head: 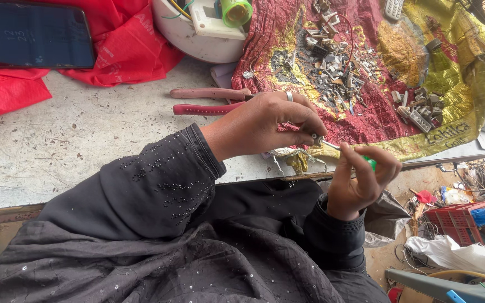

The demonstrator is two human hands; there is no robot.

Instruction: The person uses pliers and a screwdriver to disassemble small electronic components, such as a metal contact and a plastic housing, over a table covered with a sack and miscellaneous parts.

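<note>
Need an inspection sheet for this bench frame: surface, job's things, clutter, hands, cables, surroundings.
Surface: speckled grey worktable, worn front edge.
Job's things: small metal part pinched in the left hand; green-handled tool in the right hand, its tip at the part.
Clutter: pile of small metal pieces on a crinkled red and gold foil sheet; pink-handled pliers; white round housing; dark screen on red cloth.
Hands: both closed on their items; ring on a left finger.
Cables: tangled wires on the floor at right.
Surroundings: red crate, white bag, scrap on the floor.
</note>
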